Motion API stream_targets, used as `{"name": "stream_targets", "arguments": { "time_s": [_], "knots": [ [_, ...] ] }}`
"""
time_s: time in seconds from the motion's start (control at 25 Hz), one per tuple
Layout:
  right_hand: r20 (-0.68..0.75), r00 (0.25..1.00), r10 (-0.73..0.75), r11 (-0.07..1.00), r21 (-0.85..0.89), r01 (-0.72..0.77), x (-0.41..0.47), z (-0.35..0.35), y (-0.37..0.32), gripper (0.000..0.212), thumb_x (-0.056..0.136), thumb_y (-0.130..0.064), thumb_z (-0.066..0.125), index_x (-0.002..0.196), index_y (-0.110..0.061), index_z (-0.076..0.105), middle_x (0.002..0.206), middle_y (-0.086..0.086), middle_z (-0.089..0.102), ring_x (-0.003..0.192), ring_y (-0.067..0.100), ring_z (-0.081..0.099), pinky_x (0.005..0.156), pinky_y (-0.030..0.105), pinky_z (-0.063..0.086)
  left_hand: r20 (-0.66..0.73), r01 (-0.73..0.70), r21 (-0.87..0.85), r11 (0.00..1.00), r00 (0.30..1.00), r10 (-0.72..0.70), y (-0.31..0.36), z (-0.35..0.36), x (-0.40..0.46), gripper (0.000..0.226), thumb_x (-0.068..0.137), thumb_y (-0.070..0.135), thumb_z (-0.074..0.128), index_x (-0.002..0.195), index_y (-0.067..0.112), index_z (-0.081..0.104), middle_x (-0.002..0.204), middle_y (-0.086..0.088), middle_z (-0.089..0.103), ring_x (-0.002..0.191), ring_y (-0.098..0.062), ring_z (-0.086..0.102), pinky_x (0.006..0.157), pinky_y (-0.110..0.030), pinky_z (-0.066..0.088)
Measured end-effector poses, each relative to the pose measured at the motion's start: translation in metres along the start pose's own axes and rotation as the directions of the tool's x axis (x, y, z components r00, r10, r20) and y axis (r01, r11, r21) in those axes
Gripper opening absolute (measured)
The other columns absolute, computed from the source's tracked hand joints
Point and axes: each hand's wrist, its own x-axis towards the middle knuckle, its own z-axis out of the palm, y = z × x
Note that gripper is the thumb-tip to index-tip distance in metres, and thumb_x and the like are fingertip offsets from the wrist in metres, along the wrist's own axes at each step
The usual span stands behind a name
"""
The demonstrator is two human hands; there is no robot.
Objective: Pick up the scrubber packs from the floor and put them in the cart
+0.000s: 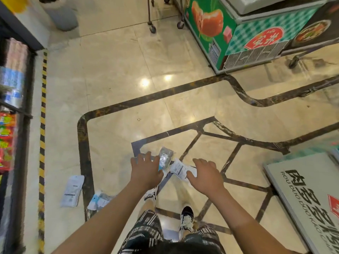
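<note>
Several scrubber packs lie on the beige tiled floor. One clear pack with a silvery scrubber lies just ahead of my feet, and a white-backed pack rests beside it. My left hand hovers over the clear pack with fingers spread, its fingertips at the pack's left edge. My right hand is spread above the white pack's right end. Two more packs lie to the left: a white one and a blue-and-clear one. No cart basket is in view.
A green chest freezer stands at the far right, with wheeled metal legs beside it. A glass-door cooler lines the left, edged by yellow-black tape. A grey signed cabinet stands at the near right. My shoes are below.
</note>
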Motion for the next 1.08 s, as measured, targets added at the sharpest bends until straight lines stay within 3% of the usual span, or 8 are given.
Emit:
{"name": "stream_targets", "arguments": {
  "time_s": [0.16,0.32,0.44,0.64,0.8,0.92,1.0,1.08],
  "knots": [
    [0.001,0.993,0.12,0.993,-0.004,-0.12,0.05,0.012,-0.015,0.056,0.096,-0.05,0.048,0.143,-0.021,0.052,0.14,0.002,0.058,0.125,0.034,0.052,0.1,0.038,0.043,0.042,-0.163,0.02,0.986,0.986,0.162,-0.008,-0.006,0.068,0.062,0.097,0.05,0.046,0.152,0.023,0.036,0.162,-0.012,0.03,0.147,-0.037,0.029,0.116,-0.056,0.024],
    [0.147,0.965,0.216,0.966,0.112,-0.233,0.126,0.066,-0.017,0.066,0.089,-0.06,0.038,0.141,-0.022,0.052,0.137,0.003,0.06,0.128,0.036,0.053,0.101,0.047,0.048,0.103,-0.235,0.085,0.968,0.969,0.226,-0.026,0.028,0.153,0.062,0.096,0.051,0.047,0.15,0.022,0.04,0.156,-0.012,0.037,0.141,-0.038,0.037,0.115,-0.054,0.029],
    [0.187,0.949,0.255,0.944,0.163,-0.286,0.179,0.121,-0.004,0.063,0.095,-0.058,0.046,0.146,-0.021,0.05,0.142,0.003,0.059,0.128,0.035,0.054,0.097,0.044,0.052,0.195,-0.234,0.136,0.963,0.959,0.206,-0.034,0.085,0.217,0.056,0.095,0.046,0.048,0.146,0.022,0.044,0.151,-0.011,0.042,0.139,-0.039,0.037,0.113,-0.057,0.027],
    [0.285,0.92,0.269,0.924,0.194,-0.33,0.292,0.268,0.056,0.062,0.096,-0.06,0.048,0.146,-0.024,0.045,0.12,0.001,0.066,0.111,0.025,0.062,0.077,0.035,0.051,0.281,-0.348,0.289,0.892,0.921,0.269,-0.026,0.238,0.35,0.047,0.097,0.027,0.051,0.143,0.018,0.044,0.149,-0.016,0.042,0.136,-0.041,0.038,0.113,-0.06,0.026],
    [0.374,0.87,0.32,0.879,0.224,-0.42,0.377,0.37,0.11,0.061,0.098,-0.054,0.05,0.147,-0.019,0.042,0.122,0.006,0.067,0.108,0.027,0.064,0.075,0.034,0.049,0.356,-0.566,0.424,0.707,0.822,0.445,-0.018,0.36,0.437,0.059,0.096,0.013,0.062,0.15,0.012,0.039,0.16,-0.02,0.032,0.145,-0.043,0.033,0.115,-0.057,0.03],
    [0.429,0.828,0.361,0.805,0.306,-0.509,0.439,0.439,0.151,0.073,0.097,-0.055,0.051,0.153,-0.015,0.029,0.107,0.012,0.068,0.081,0.03,0.068,0.061,0.032,0.052,0.346,-0.729,0.502,0.465,0.662,0.665,-0.005,0.436,0.498,0.047,0.087,0.014,0.076,0.133,0.007,0.064,0.143,-0.02,0.056,0.133,-0.039,0.052,0.106,-0.054,0.045],
    [0.451,0.795,0.405,0.723,0.375,-0.581,0.466,0.469,0.169,0.076,0.095,-0.063,0.047,0.155,-0.026,0.019,0.091,0.014,0.067,0.057,0.028,0.064,0.049,0.029,0.051,0.504,-0.799,0.55,0.242,0.549,0.666,0.002,0.477,0.53,0.04,0.1,0.013,0.057,0.138,0.005,0.058,0.149,-0.016,0.05,0.139,-0.036,0.043,0.113,-0.049,0.034],
    [0.517,0.724,0.457,0.624,0.394,-0.675,0.482,0.485,0.179,0.069,0.094,-0.073,0.034,0.15,-0.033,0.025,0.088,0.019,0.068,0.05,0.029,0.062,0.049,0.031,0.054,0.592,-0.831,0.537,0.142,0.492,0.639,0.005,0.501,0.556,0.043,0.103,0.021,0.051,0.145,0.014,0.051,0.155,-0.01,0.044,0.144,-0.031,0.034,0.115,-0.043,0.026]
  ]
}}
